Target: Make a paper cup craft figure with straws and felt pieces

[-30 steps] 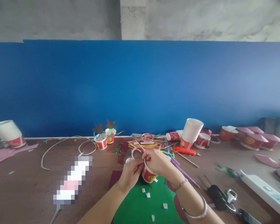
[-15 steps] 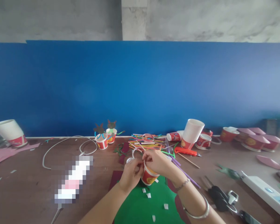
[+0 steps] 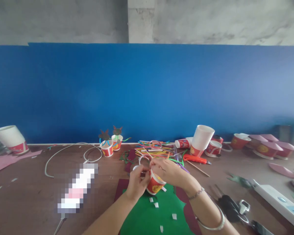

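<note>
A cut-down red and white paper cup (image 3: 155,186) with a yellow print is held slightly tilted above a green sheet (image 3: 147,217). My left hand (image 3: 138,182) pinches the cup's left rim between thumb and fingers. From above, my right hand (image 3: 168,170) reaches over the rim, its fingers bent into the cup's mouth. What those fingertips touch inside is hidden. Small white paper bits (image 3: 174,216) lie on the green sheet, which rests on a maroon sheet (image 3: 119,186).
Behind my hands lies a pile of coloured sticks (image 3: 156,148). An orange utility knife (image 3: 195,159) lies to its right, near a tall paper cup (image 3: 204,138). Two cups with cat-head figures (image 3: 107,150) stand back left. Scissors (image 3: 227,204) and a white power strip (image 3: 279,200) are at right.
The cup has shifted slightly left and tilted a little more. My right hand and wrist have moved slightly right and lowered over the rim. My left hand keeps its pinch.
</note>
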Tool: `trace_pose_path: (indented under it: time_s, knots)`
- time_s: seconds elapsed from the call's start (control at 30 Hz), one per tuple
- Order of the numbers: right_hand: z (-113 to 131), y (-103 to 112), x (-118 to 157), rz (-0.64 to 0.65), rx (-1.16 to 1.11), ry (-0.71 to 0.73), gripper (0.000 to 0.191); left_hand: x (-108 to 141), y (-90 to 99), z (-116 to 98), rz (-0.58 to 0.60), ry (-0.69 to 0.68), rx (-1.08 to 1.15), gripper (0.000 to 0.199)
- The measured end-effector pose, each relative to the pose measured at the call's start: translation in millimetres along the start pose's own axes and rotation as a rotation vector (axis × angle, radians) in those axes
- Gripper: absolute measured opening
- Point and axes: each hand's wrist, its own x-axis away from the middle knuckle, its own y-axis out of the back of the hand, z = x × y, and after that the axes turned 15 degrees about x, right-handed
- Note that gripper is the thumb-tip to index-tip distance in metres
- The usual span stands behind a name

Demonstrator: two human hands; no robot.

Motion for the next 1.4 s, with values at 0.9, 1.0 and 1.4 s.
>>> trace_pose_path:
  time_s: [0.9,1.0,1.4]
  knots:
    - [-1,-14,0,0.073,0.032,0.035,0.055,-1,-1.5,-6,0.189,-0.131,-0.311,0.020]
    - [4,-19,-2,0.057,0.058,0.065,0.050,0,-0.8,-8,0.232,-0.164,-0.424,0.021]
    - [15,-27,-3,-0.051,0.002,0.110,0.041,1,0.4,-2,0.108,-0.143,-0.459,0.012]
